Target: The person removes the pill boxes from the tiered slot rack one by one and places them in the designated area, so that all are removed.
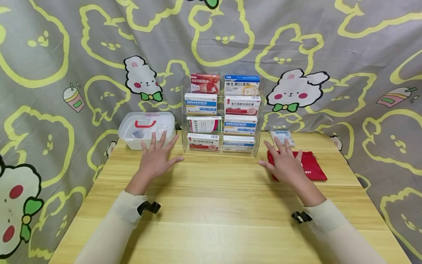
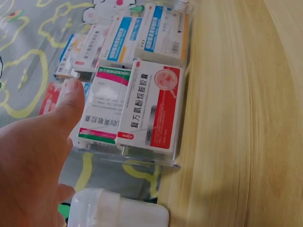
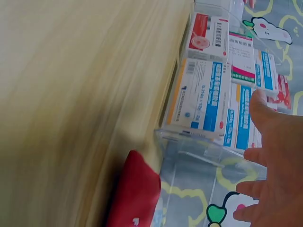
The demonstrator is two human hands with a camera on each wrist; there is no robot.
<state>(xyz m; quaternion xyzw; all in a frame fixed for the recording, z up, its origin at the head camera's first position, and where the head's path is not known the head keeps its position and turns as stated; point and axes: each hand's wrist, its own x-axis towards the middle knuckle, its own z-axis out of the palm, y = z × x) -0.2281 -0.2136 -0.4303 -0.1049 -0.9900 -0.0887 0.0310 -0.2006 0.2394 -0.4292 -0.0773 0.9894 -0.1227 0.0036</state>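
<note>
My left hand (image 1: 154, 160) is spread with straight fingers above the table, its fingertips overlapping the front of a clear plastic case (image 1: 129, 129) with a red handle. Over a red pouch (image 1: 313, 169) my right hand (image 1: 286, 165) is likewise spread and holds nothing. Between the hands stands a clear tiered rack (image 1: 259, 141) filled with medicine boxes in two columns. Among them are a blue-and-white vitamin D box (image 1: 242, 85), a red box (image 1: 205, 84), and a green-and-magenta box (image 2: 105, 104). A red-and-white capsule box (image 2: 150, 105) sits lowest at the left.
Behind the pouch lies a small blue-and-white packet (image 1: 282, 135). The wooden table (image 1: 211, 212) ends at a grey curtain (image 1: 224, 47) with cartoon prints, which hangs close behind the rack. The case stands at the back left corner of the table.
</note>
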